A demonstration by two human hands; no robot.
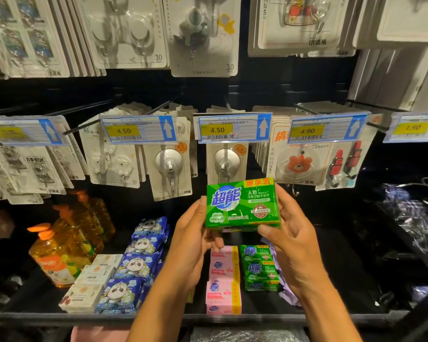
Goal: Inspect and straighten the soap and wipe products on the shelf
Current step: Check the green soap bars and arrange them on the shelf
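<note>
The person holds a green pack (242,206) of soap up in both hands, well above the shelf (208,317) and in front of the hanging hook cards (169,169). The left hand (195,233) grips its left edge and underside. The right hand (289,230) grips the right end, with the thumb laid over the lower front corner. The printed face is turned up toward the camera and roughly level, which suggests the pack is being checked before it goes back.

Its likely home is the green stack (260,270) directly below, which sits beside the pink packs (223,280). The two rows run front to back, so a returned pack would want to lie square with them. The wipes (134,267), blue packs with a panda picture, lie in an overlapping line further left, next to white boxes (92,280) and orange bottles (59,253).

On the held pack "超能" reads in blue on a white patch, and a yellow band at the top right carries red characters, seemingly "惠享装". The smaller print is too fine to read. The same "超能" mark shows on the shelved green and pink packs. The price tags (217,130) above read 4.50, 4.50, 4.90 and 1.90, each beside an up arrow, so they appear to price the hook cards rather than the soap.
</note>
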